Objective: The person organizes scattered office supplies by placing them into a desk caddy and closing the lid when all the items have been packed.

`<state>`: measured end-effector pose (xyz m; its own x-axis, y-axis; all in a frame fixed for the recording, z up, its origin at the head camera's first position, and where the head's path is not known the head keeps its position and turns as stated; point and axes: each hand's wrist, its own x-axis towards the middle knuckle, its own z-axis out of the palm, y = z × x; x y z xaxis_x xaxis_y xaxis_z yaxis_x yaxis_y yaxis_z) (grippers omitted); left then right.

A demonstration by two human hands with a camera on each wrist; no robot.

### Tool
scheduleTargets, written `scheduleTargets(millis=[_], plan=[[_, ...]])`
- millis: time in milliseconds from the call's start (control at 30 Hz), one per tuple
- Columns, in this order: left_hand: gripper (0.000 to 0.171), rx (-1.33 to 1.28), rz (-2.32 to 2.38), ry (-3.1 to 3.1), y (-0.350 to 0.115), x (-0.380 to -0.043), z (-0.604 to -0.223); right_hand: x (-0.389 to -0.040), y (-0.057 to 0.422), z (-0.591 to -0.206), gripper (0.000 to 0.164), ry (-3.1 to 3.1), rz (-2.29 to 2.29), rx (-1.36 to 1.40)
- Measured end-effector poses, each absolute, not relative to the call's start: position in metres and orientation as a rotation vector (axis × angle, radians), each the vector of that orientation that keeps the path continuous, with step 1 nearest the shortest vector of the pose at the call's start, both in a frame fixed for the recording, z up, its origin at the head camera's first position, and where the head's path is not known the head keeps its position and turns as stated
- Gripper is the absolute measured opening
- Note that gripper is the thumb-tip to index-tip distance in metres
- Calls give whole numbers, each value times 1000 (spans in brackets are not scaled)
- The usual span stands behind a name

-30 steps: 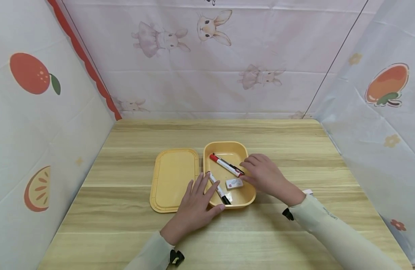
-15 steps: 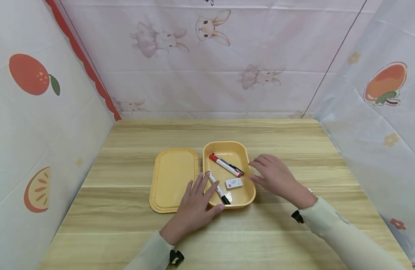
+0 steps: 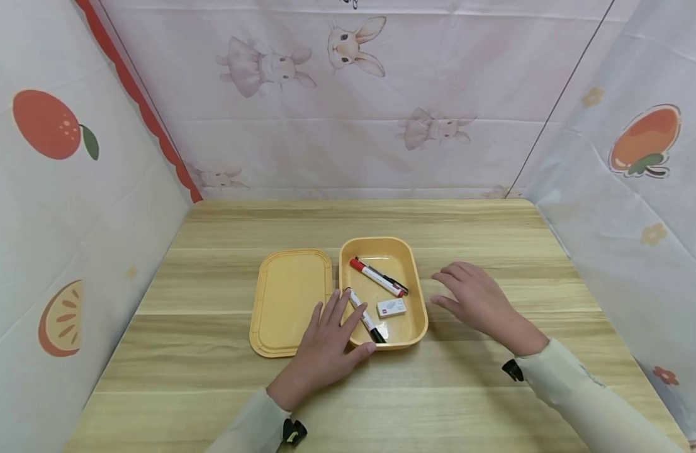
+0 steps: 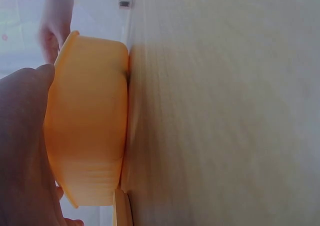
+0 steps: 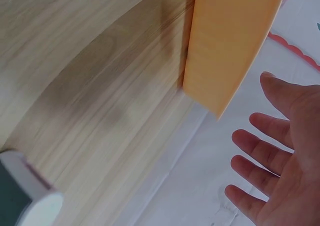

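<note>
A yellow open box stands on the table. Inside lie a red-capped marker, a black pen beside it, a black-capped marker and a small white box. My left hand rests with spread fingers over the box's front left rim, partly above the black-capped marker. To the right of the box, my right hand hovers apart from it and holds nothing. In the right wrist view its fingers are spread, near the box's yellow wall.
Left of the box, a flat yellow lid lies on the wooden table. A dark and white block sits on the table in the right wrist view, hidden by the right arm from the head. Printed cloth walls surround the table.
My right hand has moved from over the box's right rim to the right, away from the box. The left hand and the things in the box stay in place.
</note>
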<state>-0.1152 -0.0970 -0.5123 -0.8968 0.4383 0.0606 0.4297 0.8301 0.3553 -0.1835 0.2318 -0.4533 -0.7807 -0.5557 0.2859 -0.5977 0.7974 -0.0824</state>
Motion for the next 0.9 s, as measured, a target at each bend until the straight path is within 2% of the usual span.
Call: scheduleTargets(millis=[900], plan=[[82, 714, 549, 2993, -97, -116, -514, -165, 287, -464, 48, -2870, 306, 711]])
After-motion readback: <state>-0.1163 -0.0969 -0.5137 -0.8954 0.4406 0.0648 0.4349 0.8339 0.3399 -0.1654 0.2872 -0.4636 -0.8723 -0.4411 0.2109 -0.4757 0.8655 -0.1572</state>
